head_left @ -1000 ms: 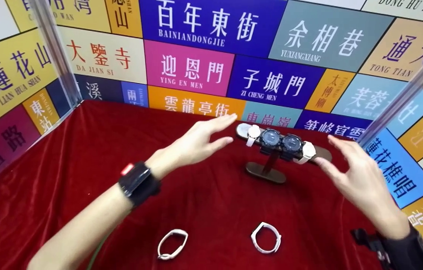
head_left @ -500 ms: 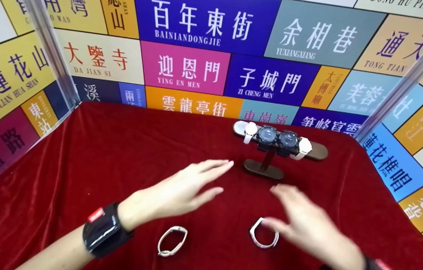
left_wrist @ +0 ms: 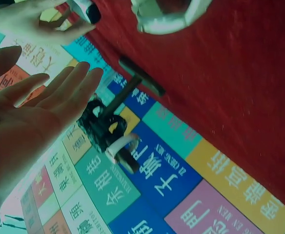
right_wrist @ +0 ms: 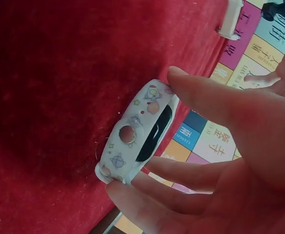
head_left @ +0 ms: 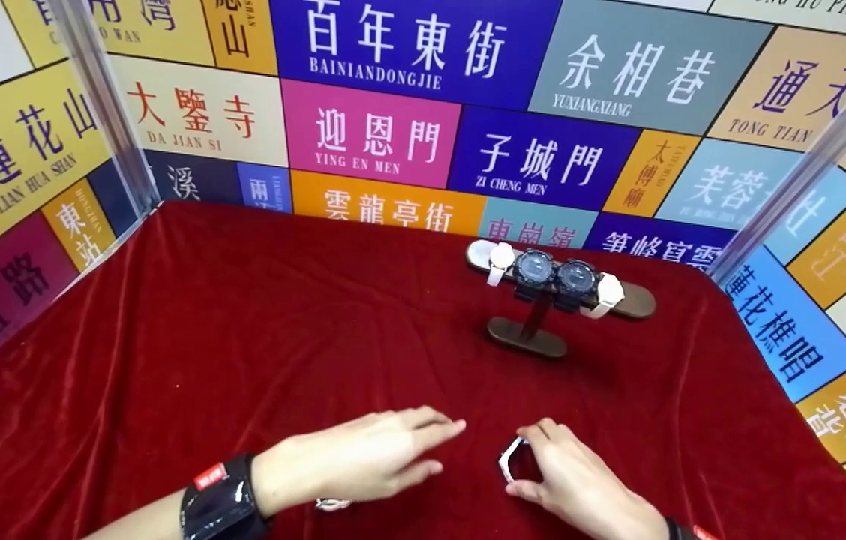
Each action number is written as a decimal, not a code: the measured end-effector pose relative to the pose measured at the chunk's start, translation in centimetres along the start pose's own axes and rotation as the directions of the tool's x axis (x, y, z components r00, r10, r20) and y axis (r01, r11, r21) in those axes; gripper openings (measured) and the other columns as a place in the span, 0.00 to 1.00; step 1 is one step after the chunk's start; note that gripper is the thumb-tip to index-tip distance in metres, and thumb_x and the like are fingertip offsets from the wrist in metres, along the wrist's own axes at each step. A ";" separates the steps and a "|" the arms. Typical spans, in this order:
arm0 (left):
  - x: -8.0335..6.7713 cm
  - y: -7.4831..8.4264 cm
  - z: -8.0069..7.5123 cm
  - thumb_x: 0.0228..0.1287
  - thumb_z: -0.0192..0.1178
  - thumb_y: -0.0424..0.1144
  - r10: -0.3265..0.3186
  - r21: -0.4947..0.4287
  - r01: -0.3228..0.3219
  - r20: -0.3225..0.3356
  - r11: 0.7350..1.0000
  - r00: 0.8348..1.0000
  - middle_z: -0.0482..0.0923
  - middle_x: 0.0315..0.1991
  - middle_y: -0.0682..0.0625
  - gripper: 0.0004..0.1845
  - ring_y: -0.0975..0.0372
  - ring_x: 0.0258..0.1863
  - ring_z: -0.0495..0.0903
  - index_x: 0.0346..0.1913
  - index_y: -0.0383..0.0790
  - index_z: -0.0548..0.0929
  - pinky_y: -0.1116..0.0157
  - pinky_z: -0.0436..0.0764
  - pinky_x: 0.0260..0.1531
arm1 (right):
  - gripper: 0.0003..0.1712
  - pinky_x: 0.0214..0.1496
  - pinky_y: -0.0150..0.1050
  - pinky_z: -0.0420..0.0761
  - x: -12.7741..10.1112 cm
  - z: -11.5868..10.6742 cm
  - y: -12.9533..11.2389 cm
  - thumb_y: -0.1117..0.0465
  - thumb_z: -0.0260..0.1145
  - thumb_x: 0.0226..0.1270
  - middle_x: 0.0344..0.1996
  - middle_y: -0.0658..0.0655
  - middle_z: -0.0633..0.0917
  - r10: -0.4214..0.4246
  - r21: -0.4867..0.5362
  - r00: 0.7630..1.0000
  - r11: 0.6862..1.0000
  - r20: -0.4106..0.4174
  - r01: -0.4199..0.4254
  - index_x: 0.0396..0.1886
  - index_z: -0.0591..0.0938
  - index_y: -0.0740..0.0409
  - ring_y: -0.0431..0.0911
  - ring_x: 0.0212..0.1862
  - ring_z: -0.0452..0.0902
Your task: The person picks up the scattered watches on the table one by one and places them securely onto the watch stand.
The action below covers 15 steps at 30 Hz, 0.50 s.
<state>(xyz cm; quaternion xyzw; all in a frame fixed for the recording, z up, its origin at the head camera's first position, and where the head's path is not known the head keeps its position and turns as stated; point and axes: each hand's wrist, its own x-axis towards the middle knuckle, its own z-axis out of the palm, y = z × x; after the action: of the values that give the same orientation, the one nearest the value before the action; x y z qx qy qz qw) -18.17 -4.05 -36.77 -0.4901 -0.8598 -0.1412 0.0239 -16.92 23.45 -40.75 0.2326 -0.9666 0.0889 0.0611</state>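
My right hand pinches a white watch band between thumb and fingers at the near edge of the red cloth. In the right wrist view this band shows small cartoon prints and is tipped up on its edge. My left hand lies flat with straight fingers over a second white band, which is mostly hidden beneath it. In the left wrist view the left hand is open, palm bare, and that second band lies on the cloth.
A dark T-shaped watch stand stands at the back right, carrying two black watches flanked by two white ones. Red velvet cloth covers the table. Colourful sign-printed walls and two clear corner posts enclose it.
Both hands came down from beside the stand to the near edge. The right hand took hold of the right white band; the left hand settled over the left band.
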 end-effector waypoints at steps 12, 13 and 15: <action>0.1 0.4 0.1 0.68 0.49 0.47 0.026 -0.037 -0.026 0.004 0.999 1.000 0.74 0.55 0.51 0.24 0.66 0.52 0.76 0.64 0.42 0.68 0.71 0.77 0.50 | 0.32 0.46 0.40 0.77 0.3 -0.4 -0.5 0.51 0.75 0.41 0.38 0.51 0.78 0.043 0.042 0.999 0.998 -0.009 -0.043 0.46 0.77 0.61 0.44 0.43 0.74; 0.1 0.4 -0.1 0.68 0.49 0.47 0.021 -0.045 -0.021 -0.006 0.999 1.000 0.74 0.56 0.51 0.25 0.66 0.53 0.75 0.64 0.42 0.67 0.70 0.77 0.51 | 0.33 0.46 0.39 0.77 0.4 -0.5 -0.6 0.51 0.75 0.41 0.38 0.51 0.78 0.044 0.053 0.999 0.998 -0.021 -0.043 0.47 0.77 0.61 0.44 0.44 0.74; 0.3 0.3 -0.6 0.67 0.49 0.48 0.009 -0.062 -0.011 -0.037 0.998 0.999 0.73 0.57 0.51 0.26 0.66 0.54 0.75 0.66 0.42 0.65 0.70 0.77 0.52 | 0.33 0.46 0.38 0.77 0.6 -1.0 -0.7 0.51 0.75 0.41 0.39 0.51 0.78 0.032 0.069 0.997 0.997 -0.068 -0.028 0.48 0.77 0.60 0.43 0.44 0.74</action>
<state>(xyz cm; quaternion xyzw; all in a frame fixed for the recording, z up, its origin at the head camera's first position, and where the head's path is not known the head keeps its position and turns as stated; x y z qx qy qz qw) -18.16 -3.80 -36.11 -0.4923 -0.8519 -0.1767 0.0251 -17.03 22.74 -39.61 0.2168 -0.9637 0.1308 0.0850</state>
